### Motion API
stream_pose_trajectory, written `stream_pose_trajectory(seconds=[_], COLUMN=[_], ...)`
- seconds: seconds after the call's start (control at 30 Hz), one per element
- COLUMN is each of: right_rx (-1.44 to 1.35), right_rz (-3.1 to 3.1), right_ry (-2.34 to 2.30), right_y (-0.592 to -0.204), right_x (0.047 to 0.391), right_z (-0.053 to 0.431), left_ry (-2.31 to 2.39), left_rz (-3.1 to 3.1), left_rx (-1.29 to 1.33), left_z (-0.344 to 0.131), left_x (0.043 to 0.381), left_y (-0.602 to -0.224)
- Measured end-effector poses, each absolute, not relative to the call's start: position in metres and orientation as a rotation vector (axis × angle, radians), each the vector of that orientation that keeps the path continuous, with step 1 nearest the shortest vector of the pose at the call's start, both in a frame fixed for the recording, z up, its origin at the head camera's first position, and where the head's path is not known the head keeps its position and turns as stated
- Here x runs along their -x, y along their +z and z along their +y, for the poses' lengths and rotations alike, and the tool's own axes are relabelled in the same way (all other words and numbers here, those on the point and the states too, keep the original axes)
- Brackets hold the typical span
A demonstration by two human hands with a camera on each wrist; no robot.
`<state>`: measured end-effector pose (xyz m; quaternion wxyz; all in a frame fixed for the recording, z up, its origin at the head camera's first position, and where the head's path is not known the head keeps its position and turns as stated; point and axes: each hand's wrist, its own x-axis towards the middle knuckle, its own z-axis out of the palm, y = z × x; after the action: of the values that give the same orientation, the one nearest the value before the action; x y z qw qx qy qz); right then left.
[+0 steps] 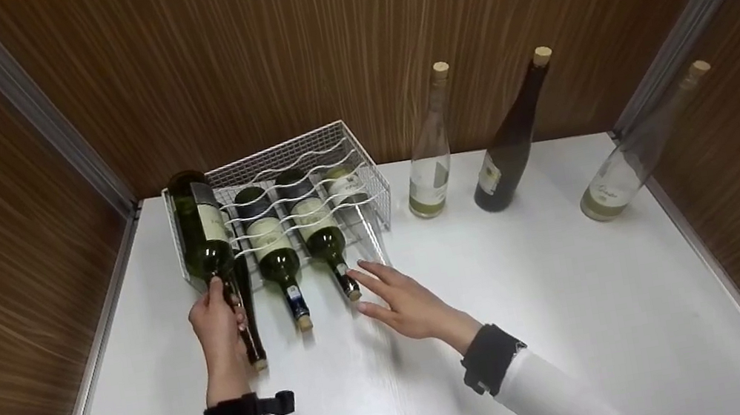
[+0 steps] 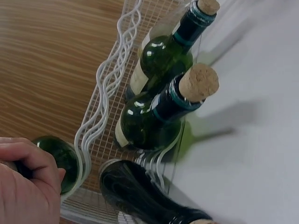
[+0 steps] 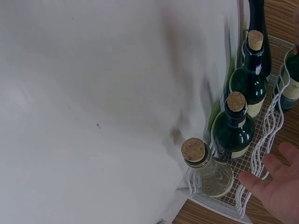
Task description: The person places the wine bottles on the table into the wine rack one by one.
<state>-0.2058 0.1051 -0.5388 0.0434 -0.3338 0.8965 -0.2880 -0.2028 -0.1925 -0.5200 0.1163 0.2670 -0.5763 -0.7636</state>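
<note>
My left hand (image 1: 215,323) grips the neck of a green wine bottle (image 1: 204,224) at the left end of a white wire wine rack (image 1: 380,198). This bottle lies across the upper wavy wires, above a slim dark bottle (image 1: 252,332) in the rack. Beside it lie two corked green bottles (image 1: 273,257) (image 1: 320,234) and a clear bottle (image 1: 345,185), necks toward me. My right hand (image 1: 413,305), fingers spread and holding nothing, is by the neck of the right-hand green bottle; contact is unclear. In the right wrist view, its fingers (image 3: 254,184) are near the rack's wavy wires.
To the right of the rack stand a clear corked bottle (image 1: 430,178), a dark corked bottle (image 1: 507,151) and another clear one (image 1: 611,186) near the right wall. Wood-grain panels (image 1: 239,56) enclose the white table (image 1: 507,305) at the back and both sides.
</note>
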Motion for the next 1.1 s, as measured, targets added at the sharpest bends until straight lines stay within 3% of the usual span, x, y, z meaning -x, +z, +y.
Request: stream_pose_trajectory(seconds=[0.2,0.57,0.77,1.1], right_rx=[1.002,0.989,0.969,0.962], right_rz=[2.736,2.745,2.744,2.739], right_ry=[-0.873,-0.883,-0.880,-0.874], right_y=[-0.539,-0.539,-0.539,-0.538], right_x=[0.205,0.204,0.204,0.204], right_z=[0.105,0.109,0.110,0.111], left_ry=[-2.131,-1.420,-1.545,-2.239], left_rz=[-1.943,-2.442,-2.371,-1.939], left_rx=[-0.821,-0.779,-0.755,-0.777], left_z=[-0.197,-0.196,-0.198,-0.202], left_x=[0.200,0.198,0.197,0.195], left_y=[-0.513,-0.509,-0.509,-0.509])
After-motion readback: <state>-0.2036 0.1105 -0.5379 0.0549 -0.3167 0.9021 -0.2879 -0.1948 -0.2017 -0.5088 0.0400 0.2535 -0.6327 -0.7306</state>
